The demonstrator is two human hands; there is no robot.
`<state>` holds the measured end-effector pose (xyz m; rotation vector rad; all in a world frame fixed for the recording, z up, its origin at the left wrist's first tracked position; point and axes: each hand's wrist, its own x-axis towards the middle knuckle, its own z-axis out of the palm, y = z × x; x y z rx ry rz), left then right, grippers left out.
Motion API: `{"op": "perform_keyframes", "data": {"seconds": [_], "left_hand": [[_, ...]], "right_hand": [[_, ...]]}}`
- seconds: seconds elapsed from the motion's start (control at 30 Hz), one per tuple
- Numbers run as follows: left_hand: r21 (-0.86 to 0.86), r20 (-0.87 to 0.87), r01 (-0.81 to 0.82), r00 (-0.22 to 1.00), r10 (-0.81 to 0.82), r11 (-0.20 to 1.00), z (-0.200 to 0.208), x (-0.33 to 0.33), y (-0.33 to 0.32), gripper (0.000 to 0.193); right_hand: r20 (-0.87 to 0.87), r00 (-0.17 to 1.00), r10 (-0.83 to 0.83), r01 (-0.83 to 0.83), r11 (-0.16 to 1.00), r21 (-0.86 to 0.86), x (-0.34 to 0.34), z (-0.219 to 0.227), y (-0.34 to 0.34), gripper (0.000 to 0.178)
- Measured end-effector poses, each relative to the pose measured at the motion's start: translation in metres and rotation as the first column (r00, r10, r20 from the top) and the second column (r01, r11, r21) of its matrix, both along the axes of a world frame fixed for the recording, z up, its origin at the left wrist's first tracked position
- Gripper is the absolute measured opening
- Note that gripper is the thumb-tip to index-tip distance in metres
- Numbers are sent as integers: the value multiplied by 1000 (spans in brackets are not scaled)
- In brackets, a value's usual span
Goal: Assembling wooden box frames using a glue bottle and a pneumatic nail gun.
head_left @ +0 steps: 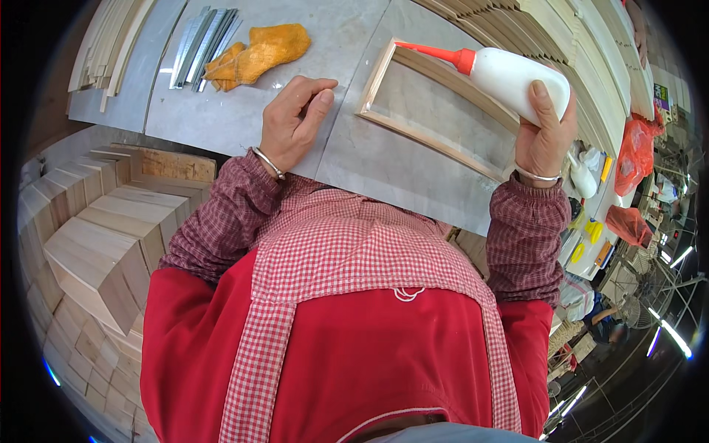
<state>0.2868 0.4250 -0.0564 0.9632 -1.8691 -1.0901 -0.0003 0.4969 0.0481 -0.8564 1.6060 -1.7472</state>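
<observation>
My right hand point(545, 140) is wrapped round a white squeeze glue bottle point(509, 80), tipped on its side. Its long red nozzle point(436, 53) points left, with the tip at the far left corner of a shallow rectangular wooden frame point(436, 140). The frame lies on the grey worktable point(377, 173), and my right hand and the bottle hide its right end. To the left of the frame, my left hand point(295, 122) rests at the table with curled fingers; I see nothing in it. Beyond that hand lies a crumpled orange-yellow cloth point(269, 53).
Thin metal strips point(207, 46) lie beside the cloth. Long wooden strips point(111, 48) are at the far left, and stacked wooden slats point(583, 55) run along the far right. Wooden boxes point(103, 244) stand low at left. Another white bottle point(582, 177) and red plastic bags point(636, 151) are at right.
</observation>
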Motion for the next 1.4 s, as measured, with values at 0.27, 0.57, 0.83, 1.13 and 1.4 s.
{"op": "perform_keyframes", "data": {"seconds": [0.27,0.57,0.83,1.13,1.4], "left_hand": [[-2,11,-11,1000,11,1000,0,-2,-1,16],[20,13,3,1000,-3,1000,1,-4,1,16],[-4,81,1,997,0,1000,-2,-3,1,18],[-10,129,6,992,-5,1000,0,-6,2,19],[-24,173,5,985,-1,1000,3,-8,5,20]], "right_hand": [[-11,1000,-19,20,1000,22,-8,2,1,46],[-43,990,-138,140,988,62,-46,4,44,45],[-58,969,-241,244,969,49,-79,7,94,43],[-113,911,-396,402,914,45,-116,5,152,43],[-125,869,-479,487,872,43,-136,-1,185,45]]}}
